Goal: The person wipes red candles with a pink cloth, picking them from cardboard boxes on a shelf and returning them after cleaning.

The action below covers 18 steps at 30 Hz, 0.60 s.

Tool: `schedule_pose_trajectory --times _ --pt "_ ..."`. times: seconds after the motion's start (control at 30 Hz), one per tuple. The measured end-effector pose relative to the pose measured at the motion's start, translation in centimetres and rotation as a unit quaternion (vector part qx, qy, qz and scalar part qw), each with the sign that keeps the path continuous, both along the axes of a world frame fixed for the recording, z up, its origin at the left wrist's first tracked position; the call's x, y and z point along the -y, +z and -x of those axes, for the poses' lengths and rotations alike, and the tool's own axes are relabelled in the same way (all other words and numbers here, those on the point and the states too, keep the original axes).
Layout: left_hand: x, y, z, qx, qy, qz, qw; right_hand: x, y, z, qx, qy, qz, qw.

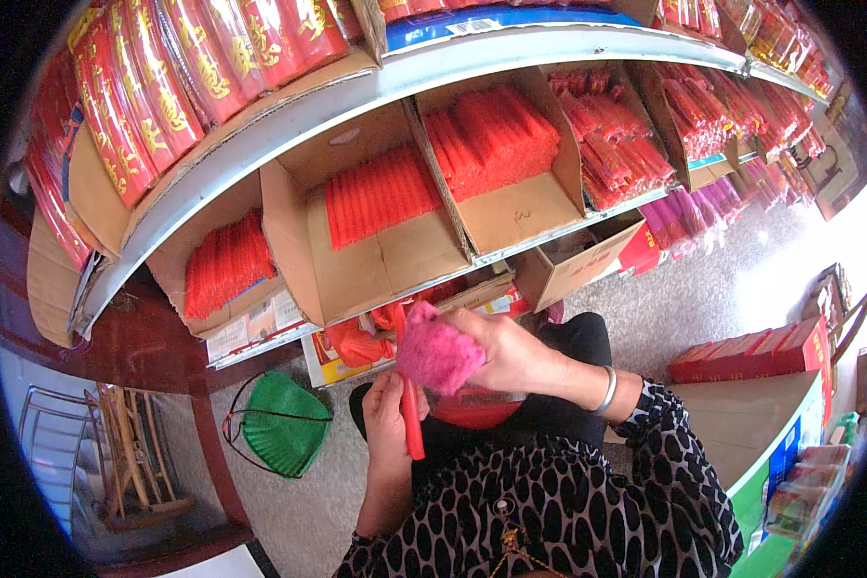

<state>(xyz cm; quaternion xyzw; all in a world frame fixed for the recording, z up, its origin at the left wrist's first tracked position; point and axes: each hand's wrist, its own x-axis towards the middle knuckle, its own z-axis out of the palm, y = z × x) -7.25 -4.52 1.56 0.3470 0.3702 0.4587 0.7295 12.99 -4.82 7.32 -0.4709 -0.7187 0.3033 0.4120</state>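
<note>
My left hand is closed around a red stick, perhaps a candle, whose lower end points down towards my lap. My right hand grips a pink cloth that lies against the upper part of the stick and hides some of it. Both hands are above my knees, in front of the lowest shelf. Beyond them, an open cardboard box on the shelf holds a row of similar red sticks.
More cardboard boxes with red sticks line the shelf; its metal edge curves above. A green basket stands on the floor at left. Red boxes are at right, and a red plastic bag lies under the shelf.
</note>
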Motion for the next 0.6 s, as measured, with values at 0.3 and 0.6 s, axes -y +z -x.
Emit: schedule_pose_trajectory --times 0.3,0.6 --pt "0.2 0.1 -1.4 -0.059 0.079 0.015 0.995 0.9 -1.2 0.4 -0.017 0.136 0.03 0.99" --pt "0.1 -0.4 -0.6 -0.024 0.039 0.009 0.999 1.4 -0.9 1.1 0.037 0.207 -0.005 0.978"
